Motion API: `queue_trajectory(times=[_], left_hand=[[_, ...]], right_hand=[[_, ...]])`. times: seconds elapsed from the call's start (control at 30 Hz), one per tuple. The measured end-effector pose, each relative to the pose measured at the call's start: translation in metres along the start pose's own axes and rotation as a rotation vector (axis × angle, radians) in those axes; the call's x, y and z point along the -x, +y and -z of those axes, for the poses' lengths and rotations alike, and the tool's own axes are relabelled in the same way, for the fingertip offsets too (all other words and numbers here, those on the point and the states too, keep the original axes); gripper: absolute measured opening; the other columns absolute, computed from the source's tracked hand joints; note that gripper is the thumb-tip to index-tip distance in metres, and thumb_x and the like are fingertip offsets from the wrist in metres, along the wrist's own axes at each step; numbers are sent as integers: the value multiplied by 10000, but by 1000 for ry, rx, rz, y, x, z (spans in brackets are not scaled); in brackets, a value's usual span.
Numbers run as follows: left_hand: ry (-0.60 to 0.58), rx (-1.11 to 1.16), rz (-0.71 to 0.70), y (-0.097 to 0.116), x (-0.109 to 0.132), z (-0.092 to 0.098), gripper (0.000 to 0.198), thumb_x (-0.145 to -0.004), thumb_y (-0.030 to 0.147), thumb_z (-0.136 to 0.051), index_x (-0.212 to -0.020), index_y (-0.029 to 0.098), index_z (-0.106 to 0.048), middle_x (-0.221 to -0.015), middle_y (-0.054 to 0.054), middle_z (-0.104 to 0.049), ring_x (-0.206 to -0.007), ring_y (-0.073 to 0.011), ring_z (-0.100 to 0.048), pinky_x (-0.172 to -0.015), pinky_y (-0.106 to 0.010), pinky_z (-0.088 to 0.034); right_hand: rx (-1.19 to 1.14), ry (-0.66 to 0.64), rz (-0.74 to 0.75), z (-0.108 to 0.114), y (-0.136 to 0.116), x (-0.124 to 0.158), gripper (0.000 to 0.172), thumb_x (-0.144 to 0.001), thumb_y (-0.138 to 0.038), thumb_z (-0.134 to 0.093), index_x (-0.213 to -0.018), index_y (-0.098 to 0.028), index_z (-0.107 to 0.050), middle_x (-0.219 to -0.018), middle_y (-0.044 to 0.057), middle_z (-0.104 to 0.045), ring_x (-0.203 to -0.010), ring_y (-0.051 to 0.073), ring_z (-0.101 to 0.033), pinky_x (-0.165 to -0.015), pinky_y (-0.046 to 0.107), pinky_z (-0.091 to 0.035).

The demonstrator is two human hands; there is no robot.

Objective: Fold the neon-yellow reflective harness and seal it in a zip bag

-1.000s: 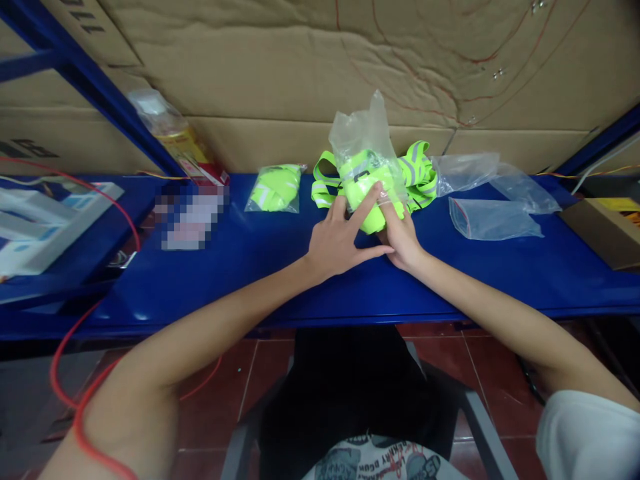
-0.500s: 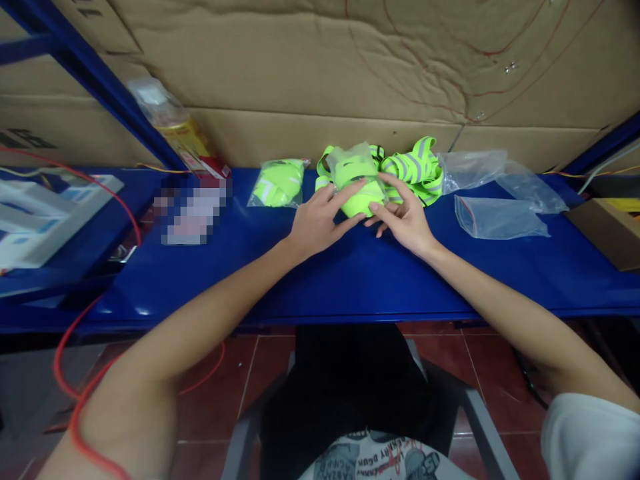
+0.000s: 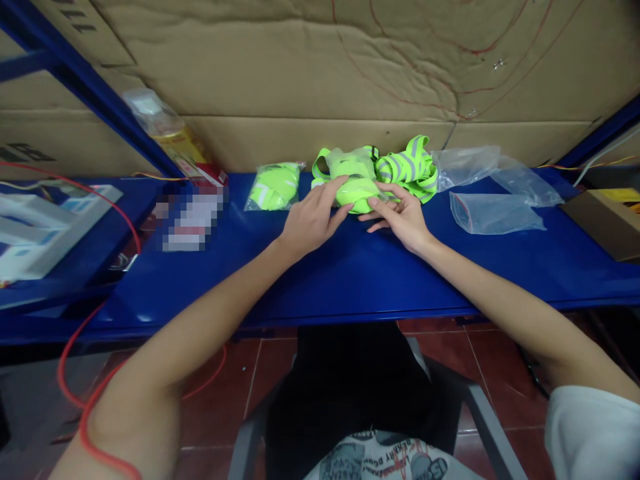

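Between my hands is a clear plastic bag [image 3: 349, 164] with a bundled neon-yellow reflective strap [image 3: 361, 193] in it. My left hand [image 3: 311, 219] grips its left side, with the index finger on top and the thumb at the lower edge. At the lower right, my right hand [image 3: 404, 217] pinches it, thumb in front and some fingers tucked beneath. Just behind the bag lies a loose pile of neon-yellow straps with silver stripes [image 3: 410, 167], partly hidden. To the left, another bagged yellow strap [image 3: 275, 187] rests on the blue table [image 3: 320, 280].
Several clear plastic bags [image 3: 497, 213] lie at the right, near a cardboard box [image 3: 600, 223]. At the back left, a bottle with a yellow label [image 3: 175, 137] leans beside a blurred-out patch. A red cable [image 3: 70, 360] hangs at the left, near white equipment [image 3: 45, 230].
The bagged strap has tipped lower and flatter, and both hands have shifted slightly with it. My left fingers sit nearer its left edge. The whole view has turned a little.
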State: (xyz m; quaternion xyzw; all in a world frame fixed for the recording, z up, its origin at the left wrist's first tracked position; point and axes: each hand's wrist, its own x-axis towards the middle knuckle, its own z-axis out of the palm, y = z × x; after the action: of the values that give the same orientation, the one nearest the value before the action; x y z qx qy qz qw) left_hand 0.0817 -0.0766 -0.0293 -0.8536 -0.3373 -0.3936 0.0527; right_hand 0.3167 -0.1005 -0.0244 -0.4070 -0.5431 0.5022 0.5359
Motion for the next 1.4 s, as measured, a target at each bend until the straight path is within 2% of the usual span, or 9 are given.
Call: queue_trajectory(times=[0.23, 0.37, 0.47, 0.6, 0.8, 0.97, 1.07, 1.17, 1.4], left_hand=[[-43, -152, -75, -5, 0, 1, 487, -1184, 375, -403, -1551, 174, -652, -1099, -136, -789, -1028, -215, -755, -857, -285, -593], [-38, -160, -103, -10, 2, -5, 448, -1136, 253, -450, -1511, 197, -690, -1054, -119, -810, -970, -203, -762, -788, -284, -598], [18, -109, -76, -11, 5, -11, 423, -1102, 218, -479, -1441, 203, -731, -1091, -123, -828, -935, -203, -769, -804, -301, -605], [108, 75, 59, -8, 5, -15, 428, -1114, 340, -543, -1493, 192, -675, -926, -63, -797, -664, -143, -650, -716, -269, -561], [252, 232, 7, -7, 1, -15, 324, -1110, 331, -579, -1265, 220, -841, -801, -34, -742, -600, -112, -528, -596, -252, -453], [369, 385, 123, -6, -1, -15, 198, -1022, 295, -705, -1012, 244, -896, -702, -5, -732, -530, -97, -482, -526, -259, -373], [347, 425, 143, -2, 0, -12, 204, -1006, 299, -699, -962, 249, -892, -743, -21, -768, -582, -118, -560, -561, -267, -417], [270, 432, 107, 4, 1, -10, 261, -1032, 349, -669, -925, 243, -881, -739, -38, -763, -632, -149, -596, -625, -301, -475], [94, 447, 44, 13, 2, -10, 282, -1073, 400, -635, -1050, 240, -867, -812, -53, -785, -723, -179, -656, -745, -350, -543]], right_hand=[[48, -9, 7, 4, 7, -3, 766, -723, -685, -943, -1181, -235, -525, -832, 26, -807, -780, 253, -852, -539, 277, -669], [111, 2, 83, 7, 10, -3, 689, -733, -677, -943, -1088, -252, -534, -809, 4, -774, -755, 236, -836, -471, 246, -633], [153, 0, 157, 8, 8, -1, 664, -784, -619, -939, -1214, -263, -579, -784, -16, -760, -704, 221, -816, -425, 232, -595], [209, -59, 200, 13, 6, -2, 743, -900, -611, -845, -1516, -267, -613, -752, -13, -764, -721, 231, -819, -462, 270, -619], [266, -32, 258, 15, 18, -8, 537, -925, -543, -802, -1320, -178, -818, -825, 48, -825, -720, 215, -811, -511, 289, -629], [381, -25, 328, 9, 9, 5, 397, -961, -468, -750, -1236, -198, -849, -804, 34, -820, -679, 199, -781, -657, 340, -660], [513, -44, 334, 9, -3, 14, 554, -978, -492, -759, -1479, -257, -741, -728, -5, -765, -642, 183, -698, -764, 364, -656], [608, -77, 313, 11, -6, 16, 723, -926, -500, -821, -1595, -287, -648, -678, -39, -707, -614, 175, -586, -745, 351, -622], [609, 59, 423, 15, 9, 5, 471, -937, -535, -779, -1291, -237, -864, -663, -29, -656, -605, 153, -468, -667, 321, -500]])
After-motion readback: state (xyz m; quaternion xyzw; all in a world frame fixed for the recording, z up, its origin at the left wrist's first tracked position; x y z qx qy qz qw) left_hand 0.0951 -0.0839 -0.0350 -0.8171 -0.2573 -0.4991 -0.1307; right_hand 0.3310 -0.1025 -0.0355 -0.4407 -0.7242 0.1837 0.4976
